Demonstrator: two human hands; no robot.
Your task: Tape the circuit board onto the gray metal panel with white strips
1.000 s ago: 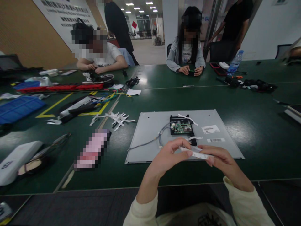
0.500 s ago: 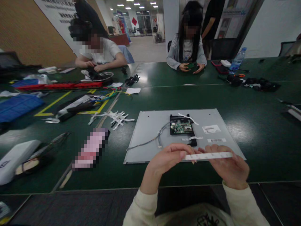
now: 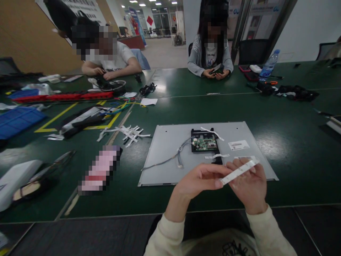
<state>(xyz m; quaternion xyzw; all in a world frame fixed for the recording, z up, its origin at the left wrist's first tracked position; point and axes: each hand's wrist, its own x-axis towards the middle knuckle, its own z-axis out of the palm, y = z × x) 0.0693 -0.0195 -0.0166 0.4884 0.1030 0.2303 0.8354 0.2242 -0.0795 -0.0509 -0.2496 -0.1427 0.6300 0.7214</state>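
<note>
A narrow strip of white tape slants up to the right in front of my chest, above the near edge of a grey metal panel. My left hand pinches its lower left end between thumb and fingers. Under the upper right end is my right hand, its fingers curled and its thumb against the strip. On the panel lies a green circuit board in a black frame, with white tape pieces across the frame and a grey cable running left.
Loose white strips lie in a pile left of the panel, near a phone. Farther left are a blue tray and a white case. Two people sit across the table; a water bottle stands at the far right.
The tape strip has turned from nearly level to slanting, its right end raised. My right hand has moved left, closer to my left hand. The view has shifted slightly.
</note>
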